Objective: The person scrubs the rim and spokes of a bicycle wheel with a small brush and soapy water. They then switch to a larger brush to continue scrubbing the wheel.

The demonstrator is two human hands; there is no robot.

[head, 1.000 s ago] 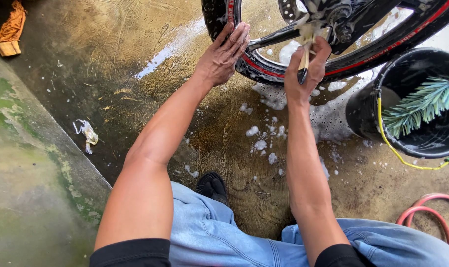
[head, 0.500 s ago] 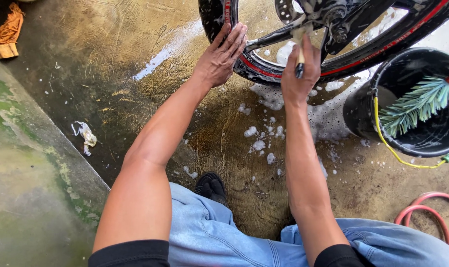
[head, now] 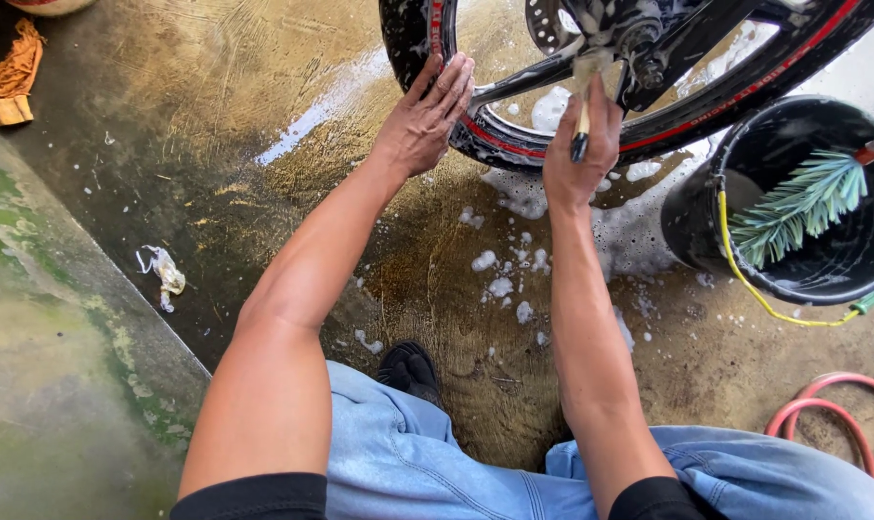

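A black motorcycle wheel [head: 514, 144] with a red rim stripe stands on wet concrete at the top of the head view. My left hand [head: 425, 120] lies flat on the tyre, fingers spread along its left side. My right hand [head: 579, 154] grips a small paintbrush [head: 583, 106] with a dark handle end. Its pale bristles press against the hub and spokes [head: 639, 43]. Soap foam [head: 523, 193] lies on the floor under the wheel.
A black bucket [head: 692, 207] with a green bristly brush [head: 793, 207] and a yellow cord stands at the right. A red hose [head: 832, 404] curls at the lower right. An orange rag [head: 15, 72] lies top left, a crumpled wrapper [head: 165, 274] by the mossy kerb [head: 42, 385].
My right hand has shifted the brush slightly up along the hub. My left hand stays on the tyre.
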